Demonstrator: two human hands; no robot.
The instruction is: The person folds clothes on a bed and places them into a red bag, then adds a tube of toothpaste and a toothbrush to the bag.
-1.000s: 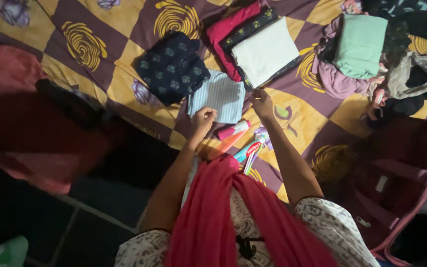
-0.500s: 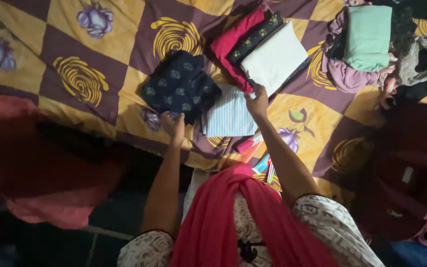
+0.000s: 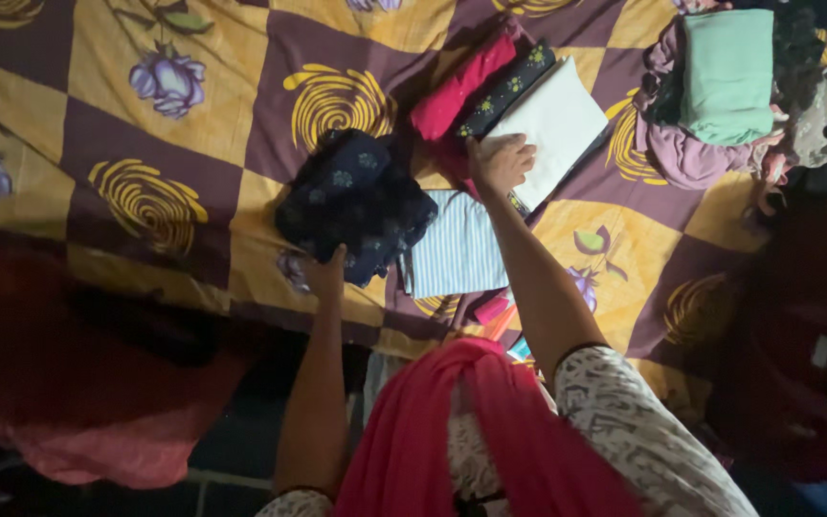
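Hands: left hand [image 3: 325, 275] touches one navy garment [image 3: 354, 204], right hand [image 3: 501, 161] one white cloth [image 3: 559, 121].

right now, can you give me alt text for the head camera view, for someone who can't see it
Seen from above, a person reaches over a yellow and purple patterned bedspread: the left hand touches a folded dark navy flowered garment, and the right hand rests on a folded white cloth. A striped folded cloth lies between them, and a mint green one tops a pile farther right.

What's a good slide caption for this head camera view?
Left hand at a navy floral folded garment, right hand on a white one.
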